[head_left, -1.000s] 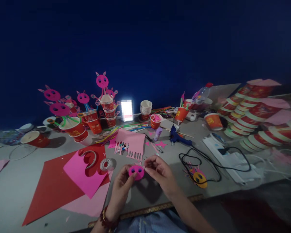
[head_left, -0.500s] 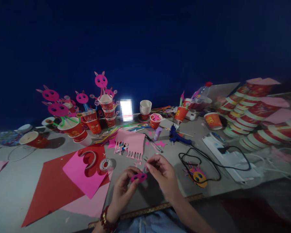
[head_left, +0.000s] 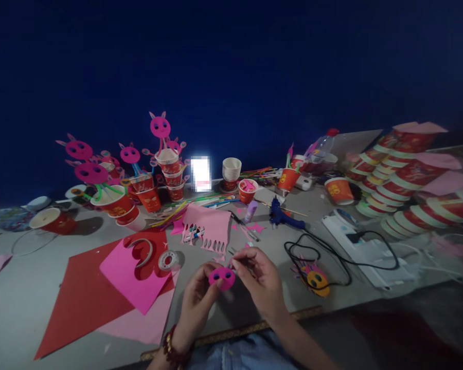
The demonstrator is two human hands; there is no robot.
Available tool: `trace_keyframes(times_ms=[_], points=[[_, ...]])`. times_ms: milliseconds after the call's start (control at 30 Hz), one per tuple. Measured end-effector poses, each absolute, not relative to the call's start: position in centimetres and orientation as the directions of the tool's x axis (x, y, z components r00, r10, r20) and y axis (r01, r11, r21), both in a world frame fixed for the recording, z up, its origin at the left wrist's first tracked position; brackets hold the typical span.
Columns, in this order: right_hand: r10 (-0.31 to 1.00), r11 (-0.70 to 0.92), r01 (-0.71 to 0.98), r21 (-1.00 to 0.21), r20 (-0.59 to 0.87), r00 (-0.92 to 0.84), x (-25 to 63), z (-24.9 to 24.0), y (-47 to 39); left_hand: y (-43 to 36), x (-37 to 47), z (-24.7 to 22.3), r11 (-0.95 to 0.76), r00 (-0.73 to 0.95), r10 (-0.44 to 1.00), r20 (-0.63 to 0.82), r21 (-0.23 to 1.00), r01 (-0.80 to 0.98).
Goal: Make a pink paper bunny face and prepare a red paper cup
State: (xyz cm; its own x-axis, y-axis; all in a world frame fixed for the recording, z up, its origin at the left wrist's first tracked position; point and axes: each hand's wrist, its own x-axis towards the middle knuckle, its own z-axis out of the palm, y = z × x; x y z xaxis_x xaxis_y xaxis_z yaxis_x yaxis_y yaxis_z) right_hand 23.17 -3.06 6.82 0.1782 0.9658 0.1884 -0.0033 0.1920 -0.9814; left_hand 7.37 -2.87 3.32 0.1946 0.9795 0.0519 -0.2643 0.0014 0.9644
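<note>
My left hand (head_left: 198, 293) pinches a small magenta paper face (head_left: 223, 279) with two dark eyes, held above the near part of the table. At the upper right of that face is my right hand (head_left: 257, 272), its thumb and fingers pressed together. A thin pointed tip shows by those fingers, but what they grip is too small to make out. Just beyond the hands lies a light pink paper sheet (head_left: 212, 221) with cut-out slots along its near edge. A roll of tape (head_left: 167, 261) rests to the left of my left hand.
Red (head_left: 81, 298) and magenta paper (head_left: 135, 280) lie at left. Paper cups with finished pink faces (head_left: 113, 203) stand behind. A blue glue gun (head_left: 283, 216), its black cable, a white power strip (head_left: 355, 246) and stacked red cups (head_left: 401, 180) occupy the right.
The paper face has tilted up in my left hand, so its front now shows more fully. My right hand stays beside it with fingers closed, almost in the same place.
</note>
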Motion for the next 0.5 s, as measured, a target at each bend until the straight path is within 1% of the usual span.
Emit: trace_keyframes(times_ms=[500], points=[[0.965,0.188,-0.012,-0.982,0.182,0.191,23.14,6.38,-2.79,-2.8,7.41,3.31,-0.029,0.188,0.98,0.064,0.983,-0.184]])
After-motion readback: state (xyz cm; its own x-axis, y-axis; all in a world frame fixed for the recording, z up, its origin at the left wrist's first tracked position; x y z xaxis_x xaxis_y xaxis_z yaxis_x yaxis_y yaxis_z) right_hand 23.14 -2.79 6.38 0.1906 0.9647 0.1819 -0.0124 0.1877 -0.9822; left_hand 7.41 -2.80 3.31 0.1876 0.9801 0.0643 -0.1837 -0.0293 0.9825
